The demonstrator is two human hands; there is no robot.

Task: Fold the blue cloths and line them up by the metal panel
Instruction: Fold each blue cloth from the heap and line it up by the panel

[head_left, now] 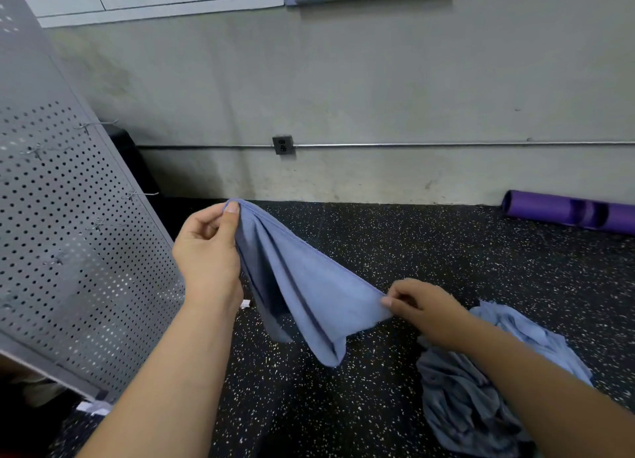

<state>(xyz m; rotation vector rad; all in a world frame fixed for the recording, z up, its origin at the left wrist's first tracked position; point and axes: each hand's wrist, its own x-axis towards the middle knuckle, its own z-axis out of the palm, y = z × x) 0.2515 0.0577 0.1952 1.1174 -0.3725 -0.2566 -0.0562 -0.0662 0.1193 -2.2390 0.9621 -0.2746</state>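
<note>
My left hand (206,251) pinches blue cloth (302,285) corner | right hand (422,306) pinches opposite edge | stretched to find fold line.

Soft, even light falls from overhead, bright on the grey wall (378,79) and fading to near black at 7 o'clock. Tiny glints dot the perforated metal panel (68,217) at 9 o'clock, and the blue cloth (302,285) carries only gentle shadows in its folds. The wide lens leans the panel's edge and softens the rim.
</note>
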